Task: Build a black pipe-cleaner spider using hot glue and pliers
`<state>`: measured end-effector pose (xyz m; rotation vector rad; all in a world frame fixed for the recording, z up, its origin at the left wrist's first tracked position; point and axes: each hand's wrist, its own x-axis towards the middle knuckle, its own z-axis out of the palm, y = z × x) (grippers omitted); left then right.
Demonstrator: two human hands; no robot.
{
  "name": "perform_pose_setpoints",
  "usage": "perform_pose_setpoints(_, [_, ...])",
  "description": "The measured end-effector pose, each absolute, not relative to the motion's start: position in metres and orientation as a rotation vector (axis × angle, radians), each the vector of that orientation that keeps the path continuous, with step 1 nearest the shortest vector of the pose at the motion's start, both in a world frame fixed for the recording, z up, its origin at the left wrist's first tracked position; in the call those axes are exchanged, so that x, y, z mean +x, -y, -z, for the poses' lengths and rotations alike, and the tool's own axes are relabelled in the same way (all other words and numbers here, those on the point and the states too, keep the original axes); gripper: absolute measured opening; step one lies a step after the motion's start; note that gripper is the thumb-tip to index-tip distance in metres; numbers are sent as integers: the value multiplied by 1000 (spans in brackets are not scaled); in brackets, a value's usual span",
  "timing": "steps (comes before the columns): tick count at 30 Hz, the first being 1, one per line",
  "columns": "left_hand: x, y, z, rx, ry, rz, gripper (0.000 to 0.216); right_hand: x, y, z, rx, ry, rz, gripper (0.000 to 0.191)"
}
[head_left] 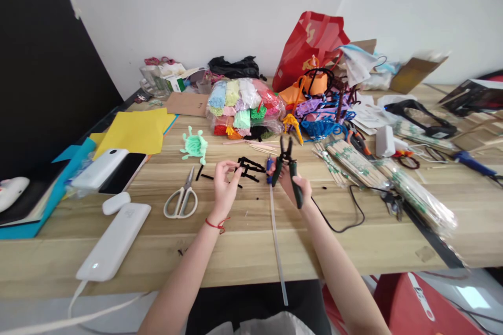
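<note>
My left hand (226, 184) pinches a black pipe-cleaner frame (251, 168) bent into several bars, just above the table. In my right hand (293, 186) are pliers (290, 165) with dark green handles, their jaws apart and pointing away from me. Between the hands is a blue glue gun (269, 168), partly hidden by my right fingers; I cannot tell if they touch it. A long translucent glue stick (277, 241) runs from it past the table's front edge. Scissors (181, 200) with white handles lie left of my left hand, near loose black pipe-cleaner pieces (208, 178).
A mint-green pipe-cleaner figure (195, 145) sits beyond the scissors. Bagged colourful pipe cleaners (245, 107) and a red bag (310, 47) stand behind. Packs of sticks (356, 162) and a black cable (349, 225) lie right; a white power bank (116, 241) and phone (122, 174) lie left.
</note>
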<state>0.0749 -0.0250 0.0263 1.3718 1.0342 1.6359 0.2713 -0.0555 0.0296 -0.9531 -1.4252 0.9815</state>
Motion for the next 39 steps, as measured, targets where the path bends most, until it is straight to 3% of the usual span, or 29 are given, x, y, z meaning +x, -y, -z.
perform_pose_setpoints(2, [75, 26, -27, 1349, -992, -1611, 24, 277, 53, -32, -925, 1384, -987, 77])
perform_pose_setpoints(7, [74, 29, -28, 1308, -916, -1507, 22, 287, 57, -33, -1129, 1553, -688, 56])
perform_pose_setpoints(17, [74, 31, -30, 1215, -786, -1334, 22, 261, 67, -32, -1307, 2113, -200, 67])
perform_pose_setpoints(29, [79, 28, -27, 1214, -781, -1339, 27, 254, 68, -37, -1386, 2117, 10, 65])
perform_pose_setpoints(39, [80, 30, -27, 1226, -788, -1334, 27, 258, 66, -30, -1341, 2113, -21, 65])
